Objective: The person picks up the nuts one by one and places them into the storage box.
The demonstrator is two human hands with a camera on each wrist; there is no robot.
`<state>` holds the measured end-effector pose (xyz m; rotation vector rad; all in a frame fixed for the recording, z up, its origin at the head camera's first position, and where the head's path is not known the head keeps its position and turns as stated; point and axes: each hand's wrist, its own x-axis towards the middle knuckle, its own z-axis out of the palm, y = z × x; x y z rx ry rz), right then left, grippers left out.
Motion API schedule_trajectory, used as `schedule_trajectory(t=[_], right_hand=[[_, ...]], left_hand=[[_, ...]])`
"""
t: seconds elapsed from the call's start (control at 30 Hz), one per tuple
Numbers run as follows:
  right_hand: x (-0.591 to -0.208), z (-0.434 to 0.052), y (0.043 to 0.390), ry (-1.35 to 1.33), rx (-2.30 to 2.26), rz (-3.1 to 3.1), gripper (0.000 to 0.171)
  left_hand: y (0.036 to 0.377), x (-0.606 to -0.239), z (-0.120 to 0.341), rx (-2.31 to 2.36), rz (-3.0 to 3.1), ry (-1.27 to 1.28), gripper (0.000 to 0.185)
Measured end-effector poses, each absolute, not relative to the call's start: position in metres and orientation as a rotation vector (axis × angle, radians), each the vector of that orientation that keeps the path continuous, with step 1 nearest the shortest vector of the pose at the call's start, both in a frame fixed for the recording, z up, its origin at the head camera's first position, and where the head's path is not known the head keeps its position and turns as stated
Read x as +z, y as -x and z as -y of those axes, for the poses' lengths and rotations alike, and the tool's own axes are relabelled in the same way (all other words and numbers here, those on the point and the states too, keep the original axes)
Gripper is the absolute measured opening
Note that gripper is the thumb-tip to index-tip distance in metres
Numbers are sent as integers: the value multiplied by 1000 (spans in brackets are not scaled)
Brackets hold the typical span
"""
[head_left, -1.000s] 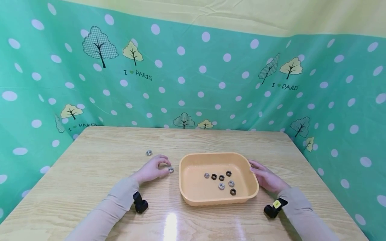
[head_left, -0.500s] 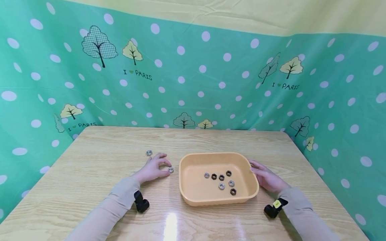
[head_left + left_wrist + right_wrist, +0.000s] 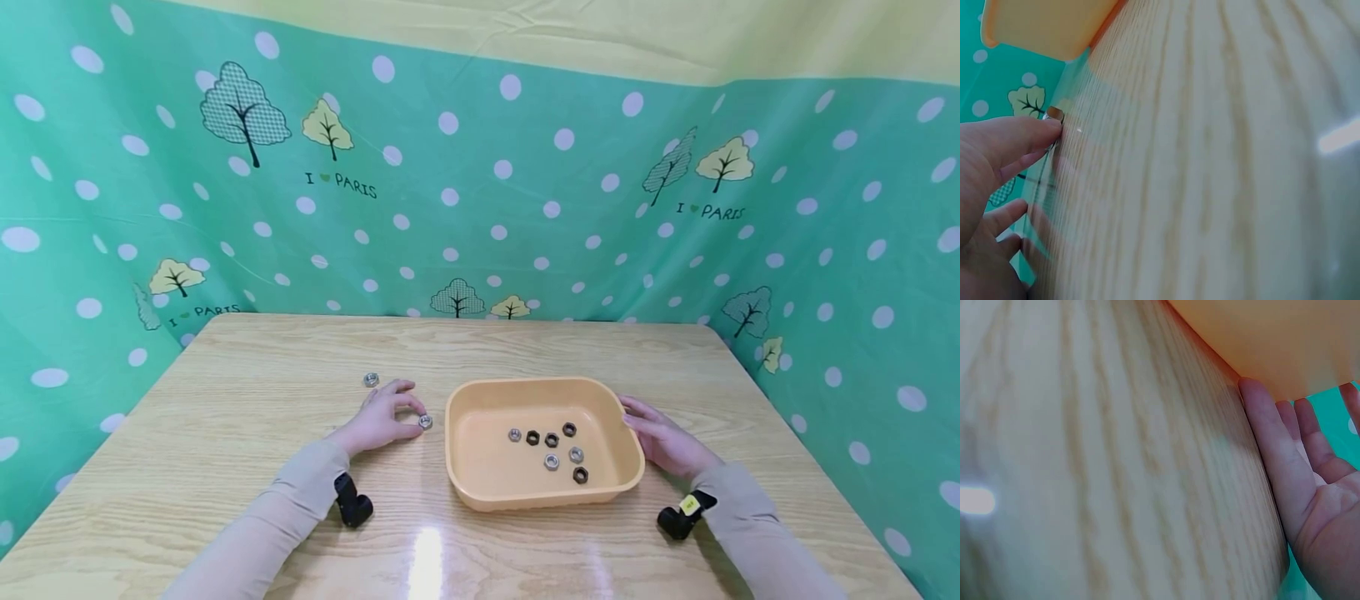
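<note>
My left hand (image 3: pixel 380 423) pinches a silver hex nut (image 3: pixel 425 422) between thumb and forefinger, on the wooden table just left of the tray. In the left wrist view, the thumb hides most of this nut (image 3: pixel 1054 114). A second silver nut (image 3: pixel 371 379) lies behind that hand, apart from it. The shallow peach plastic tray (image 3: pixel 498 498) holds several loose nuts, some silver, such as one nut (image 3: pixel 551 462), and some dark, such as another nut (image 3: pixel 581 475). My right hand (image 3: pixel 670 439) rests against the tray's right wall, its fingers mostly straight in the right wrist view.
The light wood-grain table (image 3: pixel 285 375) reaches back to a green dotted curtain (image 3: pixel 480 208), which also closes in both sides. A black wrist camera (image 3: pixel 352 502) sits on the left wrist and another camera (image 3: pixel 684 517) on the right.
The left hand has shifted only very slightly, its fingers staying at the nut. The right hand, the tray and the nuts in it stay in place.
</note>
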<state>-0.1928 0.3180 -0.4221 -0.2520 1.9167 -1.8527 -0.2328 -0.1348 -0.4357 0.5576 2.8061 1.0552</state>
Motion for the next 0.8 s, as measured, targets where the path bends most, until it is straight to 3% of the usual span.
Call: schedule_trajectory(t=[0.4,0.8], right_hand=[[-422,-318,193,248,-1822,-1950,63],[-421,-318,192,255,-1842,-1919,59]], left_hand=[[232,-435,132,1045,-2823,-511,15],[231,-434,130,1025,-2827,-503,15]])
